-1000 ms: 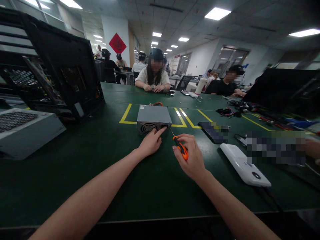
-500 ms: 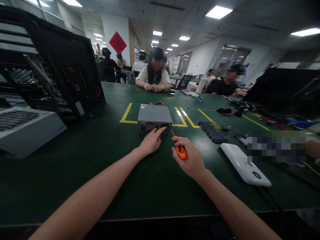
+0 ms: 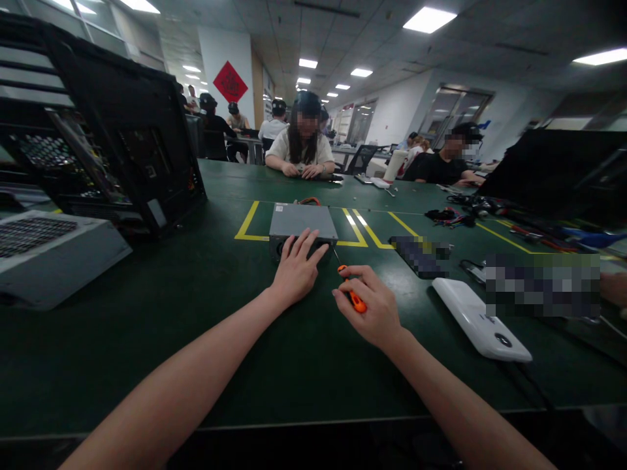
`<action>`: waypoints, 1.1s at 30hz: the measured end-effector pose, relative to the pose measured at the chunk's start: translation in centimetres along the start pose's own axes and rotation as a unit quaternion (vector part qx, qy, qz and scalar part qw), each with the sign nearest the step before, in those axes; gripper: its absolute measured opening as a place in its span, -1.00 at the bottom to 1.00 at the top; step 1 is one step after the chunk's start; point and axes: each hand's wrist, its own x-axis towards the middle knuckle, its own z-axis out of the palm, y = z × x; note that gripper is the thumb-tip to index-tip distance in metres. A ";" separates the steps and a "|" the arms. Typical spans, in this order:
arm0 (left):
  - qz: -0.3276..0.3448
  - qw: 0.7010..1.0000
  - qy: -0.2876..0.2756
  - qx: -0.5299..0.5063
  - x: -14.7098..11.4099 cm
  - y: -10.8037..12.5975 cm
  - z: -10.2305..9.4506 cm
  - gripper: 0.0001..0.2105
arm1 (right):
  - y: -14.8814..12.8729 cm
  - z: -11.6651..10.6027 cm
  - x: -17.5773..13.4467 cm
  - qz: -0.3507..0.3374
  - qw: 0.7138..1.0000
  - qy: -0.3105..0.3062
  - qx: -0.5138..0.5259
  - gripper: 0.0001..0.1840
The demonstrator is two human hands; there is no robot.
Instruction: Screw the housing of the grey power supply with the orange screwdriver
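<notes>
In front of you, a grey metal box (image 3: 302, 219) sits flat on the table (image 3: 274, 365), with a small pale label (image 3: 279, 207) at its top's far left corner and reddish wires (image 3: 308, 201) showing behind. Your left hand (image 3: 296, 274) partly covers its darker near face. Your screwdriver (image 3: 358, 304), orange and black with a thin shaft, slants from your right hand (image 3: 376, 305) towards the box's near right corner; whether its tip touches is unclear.
</notes>
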 end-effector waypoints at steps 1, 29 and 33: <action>-0.002 1.000 -0.007 0.005 0.0 0.0 0.0 -0.54 | 0.0 0.0 0.0 0.002 1.000 -0.002 0.000 -0.95; -0.018 0.999 -0.044 0.022 -0.2 0.5 0.2 -0.50 | -0.1 0.2 0.2 0.017 1.000 0.019 0.018 -0.91; -0.016 0.999 -0.042 0.020 -0.1 0.5 0.2 -0.52 | 0.1 0.0 0.2 0.000 1.000 0.019 -0.008 -0.97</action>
